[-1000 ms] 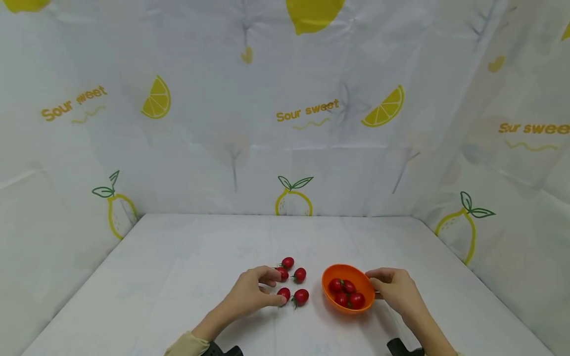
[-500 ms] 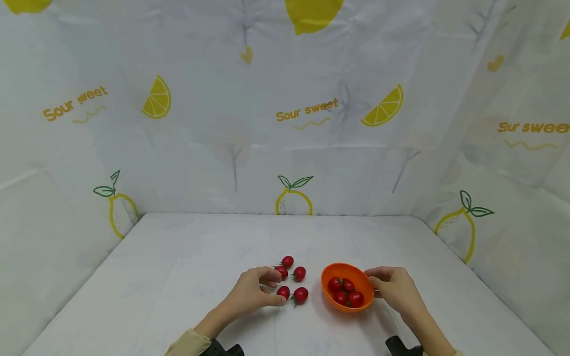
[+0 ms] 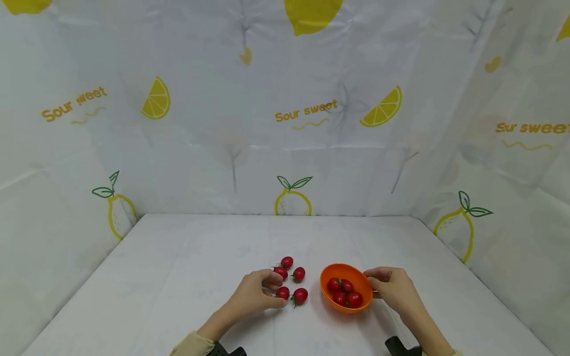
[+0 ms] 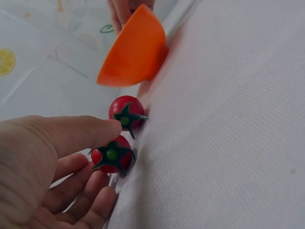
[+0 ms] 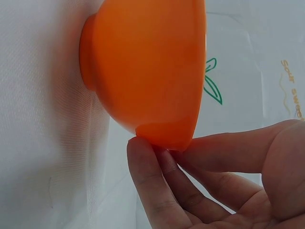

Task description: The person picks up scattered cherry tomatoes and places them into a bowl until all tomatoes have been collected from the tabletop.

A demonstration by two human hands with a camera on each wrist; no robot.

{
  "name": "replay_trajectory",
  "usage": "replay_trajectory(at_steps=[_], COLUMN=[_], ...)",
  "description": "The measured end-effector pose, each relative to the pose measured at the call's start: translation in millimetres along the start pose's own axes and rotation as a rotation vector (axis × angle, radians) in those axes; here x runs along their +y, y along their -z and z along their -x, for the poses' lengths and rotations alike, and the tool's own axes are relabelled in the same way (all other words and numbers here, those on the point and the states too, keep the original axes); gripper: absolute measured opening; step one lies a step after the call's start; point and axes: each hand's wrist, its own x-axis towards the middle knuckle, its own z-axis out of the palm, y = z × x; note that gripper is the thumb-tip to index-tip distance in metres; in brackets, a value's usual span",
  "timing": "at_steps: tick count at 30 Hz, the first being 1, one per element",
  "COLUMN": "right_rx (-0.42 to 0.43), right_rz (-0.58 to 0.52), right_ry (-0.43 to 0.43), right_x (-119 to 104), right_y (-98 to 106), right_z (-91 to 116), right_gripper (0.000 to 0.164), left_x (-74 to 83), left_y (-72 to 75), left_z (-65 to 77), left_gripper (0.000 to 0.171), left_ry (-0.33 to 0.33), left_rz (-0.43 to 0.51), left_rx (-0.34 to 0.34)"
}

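My right hand (image 3: 394,289) pinches the right rim of an orange bowl (image 3: 327,291), thumb at the edge and fingers against the outer wall in the right wrist view. The bowl is tilted, and several red cherry tomatoes (image 3: 355,299) lie inside. My left hand (image 3: 255,294) is low over the table, thumb and fingers spread around a cherry tomato (image 4: 107,162) with a green stem cap. In the left wrist view the thumb crosses just above that tomato, its tip at a second tomato (image 4: 125,107); the other fingers are loosely bent below, with a gap.
More cherry tomatoes (image 3: 299,274) lie beyond the left hand on the white table (image 3: 200,257). A white curtain (image 3: 200,148) with lemon prints stands behind and at both sides. Black wrist straps (image 3: 403,346) show at the bottom.
The left hand has shifted very slightly to the right, its thumb and fingers still around the same tomato. The right hand keeps its grip on the bowl, which stays in place.
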Motion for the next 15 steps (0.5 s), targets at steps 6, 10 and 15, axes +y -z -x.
replay_trajectory(at_steps=[6, 10, 15], right_rx=[0.000, 0.004, 0.006], right_rz=[-0.001, -0.003, 0.001], right_ry=[-0.003, 0.001, 0.013], right_x=[-1.1, -0.8, 0.6], right_y=[0.6, 0.4, 0.1], right_z=[1.2, 1.9, 1.9], right_gripper=[0.022, 0.020, 0.019], left_x=[-2.4, -2.3, -0.7], left_y=[-1.1, -2.5, -4.3], left_z=[-0.2, 0.0, 1.0], left_gripper=[0.038, 0.034, 0.032], left_ry=[-0.021, -0.026, -0.023], left_rz=[0.003, -0.009, -0.037], left_rx=[0.005, 0.006, 0.006])
